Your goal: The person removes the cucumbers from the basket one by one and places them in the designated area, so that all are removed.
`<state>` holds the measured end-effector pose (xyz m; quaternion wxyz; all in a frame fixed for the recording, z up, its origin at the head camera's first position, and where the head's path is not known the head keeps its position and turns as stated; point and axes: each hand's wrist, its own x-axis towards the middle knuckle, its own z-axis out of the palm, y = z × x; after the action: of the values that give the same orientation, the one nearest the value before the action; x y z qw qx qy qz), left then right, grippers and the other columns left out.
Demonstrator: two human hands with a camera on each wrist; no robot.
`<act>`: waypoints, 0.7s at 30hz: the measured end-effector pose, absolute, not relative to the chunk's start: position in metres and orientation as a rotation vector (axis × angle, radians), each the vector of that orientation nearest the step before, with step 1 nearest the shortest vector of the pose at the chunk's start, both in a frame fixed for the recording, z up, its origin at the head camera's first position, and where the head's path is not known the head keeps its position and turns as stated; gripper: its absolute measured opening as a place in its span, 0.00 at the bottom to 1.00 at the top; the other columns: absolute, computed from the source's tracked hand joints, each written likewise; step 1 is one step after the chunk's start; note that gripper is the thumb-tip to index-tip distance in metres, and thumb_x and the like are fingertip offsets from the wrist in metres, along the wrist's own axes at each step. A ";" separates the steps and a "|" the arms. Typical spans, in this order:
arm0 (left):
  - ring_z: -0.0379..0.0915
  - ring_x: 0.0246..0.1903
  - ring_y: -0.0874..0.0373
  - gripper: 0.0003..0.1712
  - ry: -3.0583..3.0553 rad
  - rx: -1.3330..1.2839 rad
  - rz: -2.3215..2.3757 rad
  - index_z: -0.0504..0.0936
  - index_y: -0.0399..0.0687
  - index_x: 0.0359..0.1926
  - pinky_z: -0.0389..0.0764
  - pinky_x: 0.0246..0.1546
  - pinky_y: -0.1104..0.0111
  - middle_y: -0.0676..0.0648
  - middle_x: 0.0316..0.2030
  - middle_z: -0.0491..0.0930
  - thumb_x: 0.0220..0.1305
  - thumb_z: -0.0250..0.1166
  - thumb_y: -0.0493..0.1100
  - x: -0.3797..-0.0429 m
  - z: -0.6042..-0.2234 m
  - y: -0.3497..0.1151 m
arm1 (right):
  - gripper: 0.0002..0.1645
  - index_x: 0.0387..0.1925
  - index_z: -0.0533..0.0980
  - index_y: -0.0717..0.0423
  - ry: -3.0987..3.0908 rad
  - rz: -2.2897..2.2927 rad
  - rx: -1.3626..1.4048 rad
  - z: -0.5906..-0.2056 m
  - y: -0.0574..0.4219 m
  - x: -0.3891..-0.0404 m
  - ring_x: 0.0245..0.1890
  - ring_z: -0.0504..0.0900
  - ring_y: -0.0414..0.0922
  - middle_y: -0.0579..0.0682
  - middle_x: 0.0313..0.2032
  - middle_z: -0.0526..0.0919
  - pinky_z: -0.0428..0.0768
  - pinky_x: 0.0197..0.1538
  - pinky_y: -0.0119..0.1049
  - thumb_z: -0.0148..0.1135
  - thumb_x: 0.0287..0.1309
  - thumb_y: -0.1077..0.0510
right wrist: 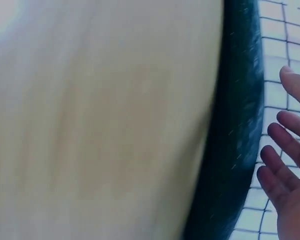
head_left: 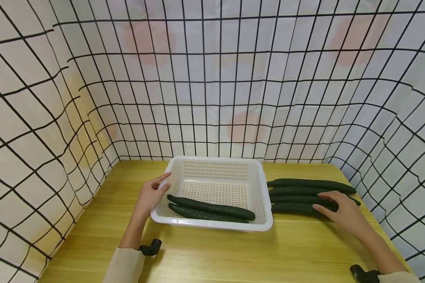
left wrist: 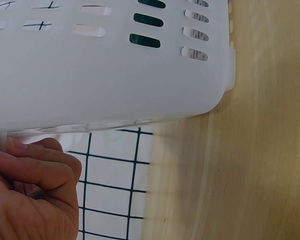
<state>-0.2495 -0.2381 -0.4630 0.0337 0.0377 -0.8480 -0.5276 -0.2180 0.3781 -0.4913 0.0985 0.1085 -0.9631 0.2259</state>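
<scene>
A white plastic basket (head_left: 212, 225) with slotted walls stands in the middle of the table. Two dark green cucumbers (head_left: 212, 207) lie side by side along its front inside. My left hand (head_left: 150, 196) grips the basket's left rim, and the left wrist view shows the curled fingers (left wrist: 45, 167) just under that rim. To the right of the basket, several cucumbers (head_left: 294, 208) lie in a row on the table. Over their right part hovers my right hand (head_left: 345, 214), thumb and fingers spread apart, holding nothing. One cucumber (right wrist: 235, 125) runs alongside those fingers in the right wrist view.
The yellow wooden table (head_left: 212, 255) is walled in by black wire grid (head_left: 219, 81) at the back and both sides, with pale sheeting behind it. Small black devices (head_left: 150, 247) are strapped to both wrists.
</scene>
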 end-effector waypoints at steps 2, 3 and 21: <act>0.68 0.27 0.55 0.25 -2.608 0.116 -1.623 0.78 0.67 0.69 0.74 0.27 0.66 0.39 0.38 0.82 0.73 0.64 0.50 -0.249 -0.463 -0.238 | 0.34 0.62 0.78 0.57 -2.828 0.691 0.340 -0.487 0.371 -0.220 0.58 0.74 0.68 0.64 0.61 0.77 0.72 0.53 0.68 0.69 0.64 0.40; 0.69 0.28 0.55 0.25 -2.607 0.118 -1.622 0.78 0.66 0.69 0.74 0.28 0.66 0.39 0.39 0.82 0.73 0.64 0.49 -0.249 -0.463 -0.238 | 0.33 0.62 0.78 0.57 -2.819 0.709 0.356 -0.485 0.367 -0.221 0.58 0.75 0.67 0.63 0.62 0.77 0.73 0.53 0.67 0.69 0.64 0.40; 0.74 0.35 0.52 0.26 -2.622 0.133 -1.642 0.76 0.68 0.70 0.77 0.31 0.65 0.36 0.49 0.84 0.74 0.63 0.51 -0.250 -0.462 -0.238 | 0.31 0.64 0.77 0.56 -2.719 0.913 0.646 -0.449 0.256 -0.248 0.56 0.81 0.57 0.57 0.59 0.80 0.81 0.58 0.58 0.68 0.67 0.44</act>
<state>-0.2496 -0.2384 -0.4622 0.0224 0.0431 -0.8466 -0.5300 -0.2476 0.2562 -0.4486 0.1005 0.2185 -0.9202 0.3088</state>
